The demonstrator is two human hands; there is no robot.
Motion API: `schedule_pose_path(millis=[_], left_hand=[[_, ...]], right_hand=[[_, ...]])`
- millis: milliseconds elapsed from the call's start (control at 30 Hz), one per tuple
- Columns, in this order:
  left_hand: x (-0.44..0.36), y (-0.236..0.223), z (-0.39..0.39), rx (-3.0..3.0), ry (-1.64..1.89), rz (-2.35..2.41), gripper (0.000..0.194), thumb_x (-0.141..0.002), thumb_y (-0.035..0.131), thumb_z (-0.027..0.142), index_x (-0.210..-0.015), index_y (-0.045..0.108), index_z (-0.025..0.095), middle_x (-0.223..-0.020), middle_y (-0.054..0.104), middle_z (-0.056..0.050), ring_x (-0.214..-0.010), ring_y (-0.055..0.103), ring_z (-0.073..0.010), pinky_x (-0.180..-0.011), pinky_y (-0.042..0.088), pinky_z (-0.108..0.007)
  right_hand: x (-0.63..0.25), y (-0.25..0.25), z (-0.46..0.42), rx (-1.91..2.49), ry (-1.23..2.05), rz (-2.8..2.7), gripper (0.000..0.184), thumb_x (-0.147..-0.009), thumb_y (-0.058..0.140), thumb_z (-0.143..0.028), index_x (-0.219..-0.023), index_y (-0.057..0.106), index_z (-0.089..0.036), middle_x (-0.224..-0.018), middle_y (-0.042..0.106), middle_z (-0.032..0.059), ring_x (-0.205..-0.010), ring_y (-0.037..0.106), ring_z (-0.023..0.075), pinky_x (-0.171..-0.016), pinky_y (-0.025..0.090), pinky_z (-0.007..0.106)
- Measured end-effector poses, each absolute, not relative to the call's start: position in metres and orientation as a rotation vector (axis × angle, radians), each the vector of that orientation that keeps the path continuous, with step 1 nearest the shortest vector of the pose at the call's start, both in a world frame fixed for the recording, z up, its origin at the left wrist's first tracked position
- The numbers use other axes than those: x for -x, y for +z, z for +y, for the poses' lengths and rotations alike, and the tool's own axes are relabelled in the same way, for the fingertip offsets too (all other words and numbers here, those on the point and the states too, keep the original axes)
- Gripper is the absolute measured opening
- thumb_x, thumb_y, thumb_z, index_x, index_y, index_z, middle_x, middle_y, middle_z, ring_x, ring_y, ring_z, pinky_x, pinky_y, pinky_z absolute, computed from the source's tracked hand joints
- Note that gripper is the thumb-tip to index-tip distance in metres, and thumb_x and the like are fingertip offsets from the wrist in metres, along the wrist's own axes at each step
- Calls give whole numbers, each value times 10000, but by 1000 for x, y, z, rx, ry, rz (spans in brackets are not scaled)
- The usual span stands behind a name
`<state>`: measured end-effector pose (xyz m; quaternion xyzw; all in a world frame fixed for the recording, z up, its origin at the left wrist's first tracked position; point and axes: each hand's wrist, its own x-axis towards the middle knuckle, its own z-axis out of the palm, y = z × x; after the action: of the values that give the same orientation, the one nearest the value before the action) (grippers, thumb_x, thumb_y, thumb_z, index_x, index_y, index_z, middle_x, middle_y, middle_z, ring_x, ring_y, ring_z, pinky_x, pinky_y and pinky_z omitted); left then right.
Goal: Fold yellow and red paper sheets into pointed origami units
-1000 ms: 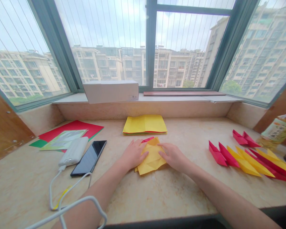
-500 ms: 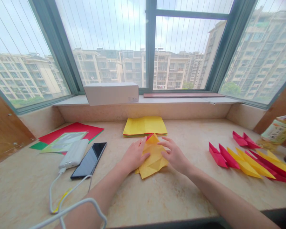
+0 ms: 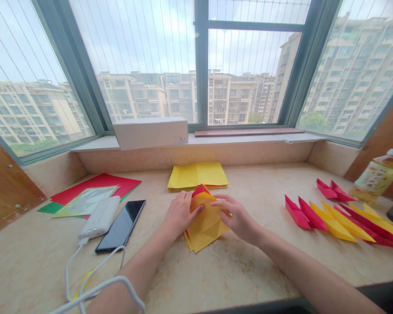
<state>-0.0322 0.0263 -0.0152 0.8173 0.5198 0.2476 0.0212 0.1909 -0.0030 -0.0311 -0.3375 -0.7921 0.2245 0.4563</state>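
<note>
A yellow paper (image 3: pixel 206 226), folded with creases across it and a red tip at its top, lies on the counter in front of me. My left hand (image 3: pixel 181 211) grips its left edge, the thumb lying over the front. On the other side, my right hand (image 3: pixel 237 216) has its curled fingers at the paper's upper right flap, with the index fingertip on the surface. Just behind it rests a stack of yellow paper (image 3: pixel 198 174) with red edges showing beneath.
To the right are several folded red (image 3: pixel 303 213) and yellow paper pieces (image 3: pixel 337 224) and a drink bottle (image 3: pixel 376 174). At left lie a phone (image 3: pixel 121 226), a power bank (image 3: pixel 100 216) with a white cable (image 3: pixel 109 285), and red sheets (image 3: pixel 101 181). A white box (image 3: pixel 150 132) stands on the sill.
My right index finger has come in onto the paper's upper flap. More of the red tip shows at the top. The view has shifted slightly.
</note>
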Motion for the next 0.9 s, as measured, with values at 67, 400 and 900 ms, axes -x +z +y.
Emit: schedule_pose_path(millis=[67, 400, 900], left_hand=[[32, -11, 25, -2542, 842, 1591, 525, -921, 449, 573, -1148, 599, 124, -1079, 641, -170, -1018, 601, -309, -886, 467, -430], [33, -7, 24, -2534, 922, 1570, 400, -941, 436, 547, -1005, 567, 174, -909, 676, -107, -841, 640, -266, -738, 463, -350], [33, -23, 24, -2645, 531, 1386, 471, -830, 625, 402, -1216, 539, 148, -1216, 629, -179, -1125, 589, -329, -972, 451, -464]], right_hand=[[-191, -29, -4, 780, 513, -1972, 390, -880, 465, -44, -1140, 670, -251, -1296, 585, 85, -1175, 588, 206, -958, 530, 386], [-191, -22, -6, 740, 431, -2042, 388, -916, 442, -88, -1195, 639, -271, -1314, 585, 79, -1218, 568, 210, -1029, 486, 402], [-200, -50, 5, 1152, 416, -2165, 564, -892, 566, -280, -1438, 440, -222, -1388, 572, 117, -1271, 538, 270, -1083, 410, 486]])
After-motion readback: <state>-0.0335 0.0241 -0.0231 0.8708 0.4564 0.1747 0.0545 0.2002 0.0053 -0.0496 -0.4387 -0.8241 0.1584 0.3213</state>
